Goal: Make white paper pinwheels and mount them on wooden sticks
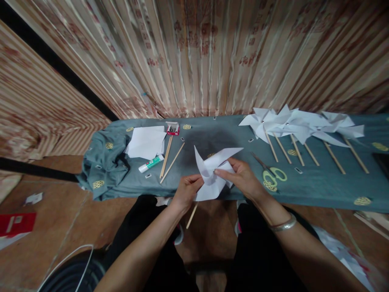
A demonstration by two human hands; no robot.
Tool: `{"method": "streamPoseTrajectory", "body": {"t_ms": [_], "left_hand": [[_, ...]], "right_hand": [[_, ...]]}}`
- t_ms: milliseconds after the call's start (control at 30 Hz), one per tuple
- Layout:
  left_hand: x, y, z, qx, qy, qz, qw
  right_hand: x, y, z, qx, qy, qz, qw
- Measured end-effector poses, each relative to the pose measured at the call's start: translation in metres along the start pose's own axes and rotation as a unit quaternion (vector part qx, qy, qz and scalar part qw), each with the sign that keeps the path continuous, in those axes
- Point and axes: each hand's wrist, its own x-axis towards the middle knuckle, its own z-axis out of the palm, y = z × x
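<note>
Between my two hands is a white paper pinwheel, held above the front edge of the cloth-covered bench. Its wooden stick slants down behind the paper, past the bench edge. My left hand is closed at the pinwheel's lower left side, fingers partly behind the paper. My right hand pinches the right side, the thumb pressing near a small shiny pin at the centre. Right of it lie scissors with green handles. Finished-looking white pinwheels on sticks lie in a row farther right.
Left on the grey-green cloth are a paper stack, a glue stick, loose wooden sticks and a small red box of pins. A patterned curtain hangs behind. A dark object lies at the right edge.
</note>
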Motion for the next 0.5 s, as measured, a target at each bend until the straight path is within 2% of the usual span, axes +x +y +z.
{"method": "streamPoseTrajectory", "body": {"t_ms": [200, 500], "left_hand": [[0.001, 0.003, -0.002, 0.03, -0.014, 0.032, 0.999], [0.0, 0.015, -0.005, 0.074, -0.028, 0.093, 0.992]], "right_hand": [[-0.003, -0.003, 0.0, -0.065, 0.006, -0.024, 0.998], [-0.018, -0.023, 0.006, -0.175, -0.002, -0.117, 0.978]]}}
